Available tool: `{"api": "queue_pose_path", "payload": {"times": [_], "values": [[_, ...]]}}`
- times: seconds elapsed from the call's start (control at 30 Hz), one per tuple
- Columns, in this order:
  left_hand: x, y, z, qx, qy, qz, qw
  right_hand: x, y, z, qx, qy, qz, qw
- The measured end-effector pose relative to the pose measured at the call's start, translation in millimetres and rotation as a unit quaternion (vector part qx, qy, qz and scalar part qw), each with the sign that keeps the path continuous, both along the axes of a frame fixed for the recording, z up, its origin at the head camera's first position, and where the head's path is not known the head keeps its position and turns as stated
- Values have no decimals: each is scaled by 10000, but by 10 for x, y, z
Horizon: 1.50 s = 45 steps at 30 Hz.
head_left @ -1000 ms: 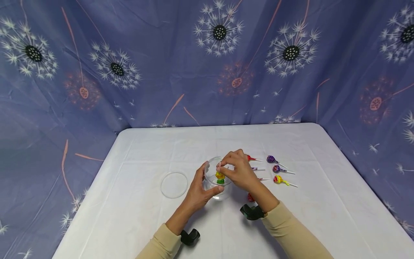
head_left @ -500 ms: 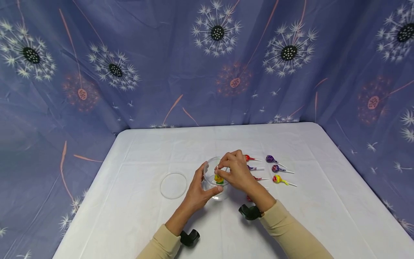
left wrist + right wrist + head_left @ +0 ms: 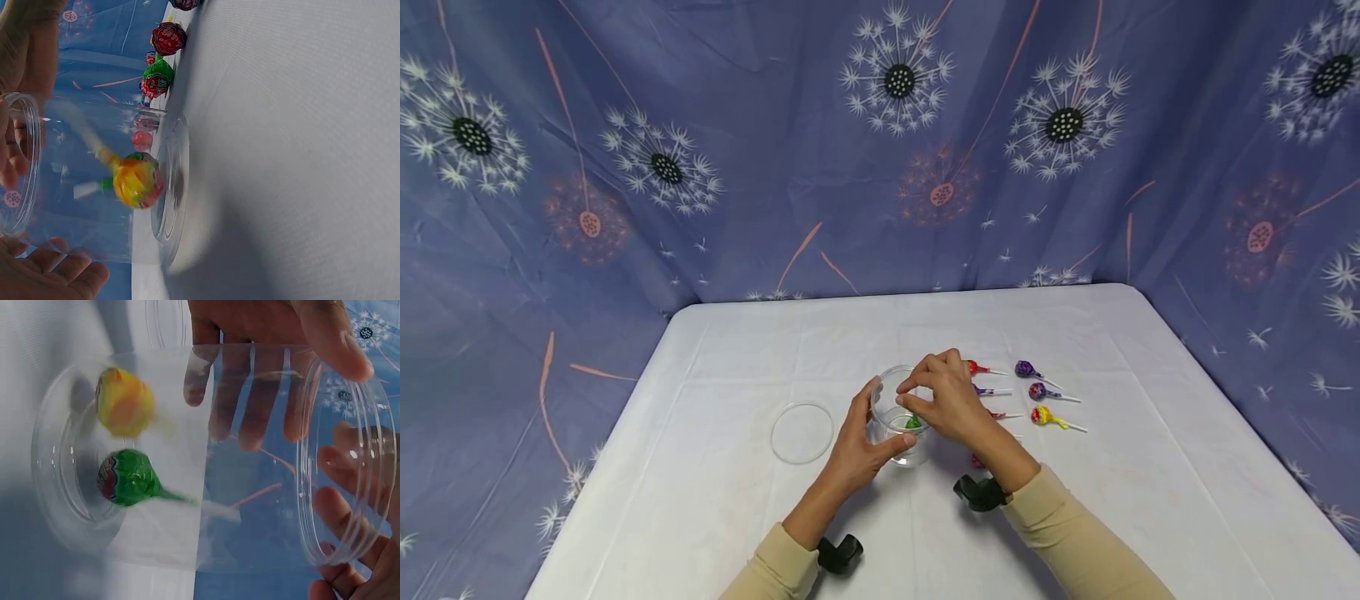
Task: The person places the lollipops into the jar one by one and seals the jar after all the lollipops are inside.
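A clear plastic jar (image 3: 912, 459) stands on the white table, with my left hand (image 3: 859, 446) curled round its side, thumb near the front. Inside it, near the bottom, a green-wrapped lollipop (image 3: 130, 478) leans with its stick toward the mouth. Beside that one is a yellow-wrapped lollipop (image 3: 137, 182), blurred by motion, its stick free of any fingers. Over the jar's mouth is my right hand (image 3: 947, 402), thumb and forefinger parted and nothing between them. In the right wrist view its fingers show beyond the clear rim (image 3: 306, 469).
A clear round lid (image 3: 802, 433) lies flat left of the jar. To the right are several lollipops, among them a purple one (image 3: 1025, 368), a yellow one (image 3: 1042, 416) and a red one (image 3: 974, 367); my right forearm partly covers some. A patterned blue curtain (image 3: 775, 208) surrounds the table.
The yellow lollipop, earlier pinched by its stick in my right hand, was lowered into the jar and let go. My left hand keeps its hold on the jar.
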<state>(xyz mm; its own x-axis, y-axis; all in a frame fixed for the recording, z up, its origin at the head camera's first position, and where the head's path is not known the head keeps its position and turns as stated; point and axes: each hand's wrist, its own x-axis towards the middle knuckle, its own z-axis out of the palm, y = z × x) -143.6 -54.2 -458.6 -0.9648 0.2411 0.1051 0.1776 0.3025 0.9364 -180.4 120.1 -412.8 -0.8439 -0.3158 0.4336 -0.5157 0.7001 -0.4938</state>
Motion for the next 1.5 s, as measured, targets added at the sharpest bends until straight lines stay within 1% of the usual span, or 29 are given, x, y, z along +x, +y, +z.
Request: {"api": "queue_pose_path", "payload": {"times": [0.07,0.17,0.27,0.33,0.37,0.57,0.6,0.8,1.03,1.27,1.5], "values": [[20,11,55,12,-57,9,10000,13,29,21,-171,39,19,9998],[68,26,196,60,-108,22,9999,30,95,70,-484,69,56,9988],[116,32,330,106,-52,23,9999,47,190,120,-652,84,33,9978],[135,35,369,116,-15,24,9999,58,262,141,-724,92,-10,9973],[133,35,363,116,-2,21,9999,66,302,151,-738,79,-40,9972],[-5,19,27,28,109,66,9999,111,577,156,-741,119,-335,9966],[-21,14,-13,25,131,71,9999,116,627,145,-743,114,-396,9964],[-23,-7,-16,108,204,38,9997,149,911,54,-664,-5,-735,9951],[-21,-4,-18,80,211,32,9997,181,1238,-77,-468,-235,-1140,9921],[-15,6,-15,28,209,17,9998,211,1569,-312,-493,-302,-1470,9874],[-12,22,-24,-26,196,37,9998,242,1835,-510,-308,-501,-1763,9826]]}}
